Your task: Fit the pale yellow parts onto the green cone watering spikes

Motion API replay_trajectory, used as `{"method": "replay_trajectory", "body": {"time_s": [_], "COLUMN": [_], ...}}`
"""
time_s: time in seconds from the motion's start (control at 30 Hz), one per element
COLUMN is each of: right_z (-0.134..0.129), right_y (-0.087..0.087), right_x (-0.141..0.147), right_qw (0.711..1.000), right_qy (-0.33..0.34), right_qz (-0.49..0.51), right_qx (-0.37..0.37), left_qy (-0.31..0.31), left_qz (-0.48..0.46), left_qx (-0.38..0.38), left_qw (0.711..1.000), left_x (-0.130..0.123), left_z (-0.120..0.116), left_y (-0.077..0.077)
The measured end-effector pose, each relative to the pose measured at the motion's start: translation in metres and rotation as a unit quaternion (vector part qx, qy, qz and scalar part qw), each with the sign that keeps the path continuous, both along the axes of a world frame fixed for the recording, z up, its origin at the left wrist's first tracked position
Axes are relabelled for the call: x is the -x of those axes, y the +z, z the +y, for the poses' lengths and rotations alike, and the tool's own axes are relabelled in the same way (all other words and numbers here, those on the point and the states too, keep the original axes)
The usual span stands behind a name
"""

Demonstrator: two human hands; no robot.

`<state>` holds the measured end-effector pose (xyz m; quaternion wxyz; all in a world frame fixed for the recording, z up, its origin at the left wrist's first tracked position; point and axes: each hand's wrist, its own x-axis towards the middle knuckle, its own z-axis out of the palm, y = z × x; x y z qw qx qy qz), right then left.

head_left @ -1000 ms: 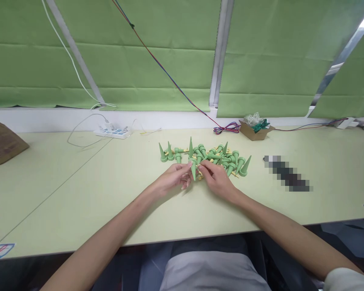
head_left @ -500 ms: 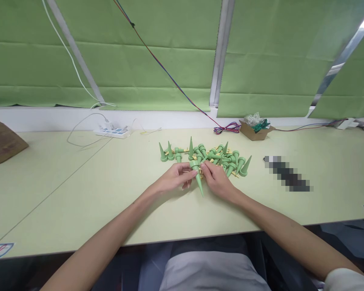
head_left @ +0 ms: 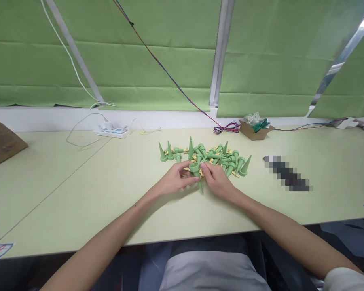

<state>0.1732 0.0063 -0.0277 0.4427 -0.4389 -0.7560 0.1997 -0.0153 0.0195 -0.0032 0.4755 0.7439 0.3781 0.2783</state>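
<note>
My left hand [head_left: 177, 178] grips a green plastic plant watering spike [head_left: 195, 171] between thumb and fingers. The spike's round open cup faces up toward me, and its point slants down over the table. Close against the cup's right side, my right hand [head_left: 217, 178] is closed in a pinch. Whatever lies between its fingertips is too small and covered to make out. Just beyond both hands is a pile of similar green spikes [head_left: 214, 155] with small yellow parts among them. Several spikes stand point up, such as the tall one [head_left: 191, 148]; others lie on their sides.
On the pale table [head_left: 109, 202] a small cardboard box [head_left: 255, 132] with clear and green plastic stands at the back. Near it lies a coiled red and blue wire [head_left: 227, 128]. A white power strip [head_left: 113, 131] is back left, a brown bag [head_left: 4, 141] far left, a blurred-out dark object [head_left: 286, 173] right.
The spike in my left hand has tipped, so its cup opening now shows more toward me. My left thumb sits slightly lower. My right hand has hardly moved.
</note>
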Motion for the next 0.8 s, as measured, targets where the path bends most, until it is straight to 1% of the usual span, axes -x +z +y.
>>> {"method": "replay_trajectory", "body": {"time_s": [0.23, 0.43, 0.57, 0.7, 0.8], "right_z": [-0.0019, -0.0025, -0.0042, -0.0051, -0.0043], "right_y": [0.0018, 0.0023, 0.0031, 0.0031, 0.0023], "right_x": [0.001, 0.0007, 0.0008, 0.001, 0.0007], "right_qw": [1.0, 0.999, 0.997, 0.996, 0.996], "right_qy": [0.003, 0.008, 0.026, 0.039, 0.034], "right_qz": [0.03, 0.044, 0.063, 0.07, 0.077], "right_qx": [0.004, 0.017, 0.027, 0.031, 0.03], "left_qy": [-0.012, -0.009, -0.003, 0.008, 0.039], "left_qz": [-0.041, -0.047, -0.054, -0.05, -0.039], "left_qx": [0.01, -0.001, -0.009, -0.031, -0.078], "left_qw": [0.999, 0.999, 0.998, 0.998, 0.995], "left_x": [-0.0033, -0.0029, -0.0022, -0.0033, -0.0052], "left_z": [-0.0014, -0.0019, -0.0017, -0.0016, -0.0025], "left_y": [0.0017, 0.0038, 0.004, 0.0025, 0.0011]}}
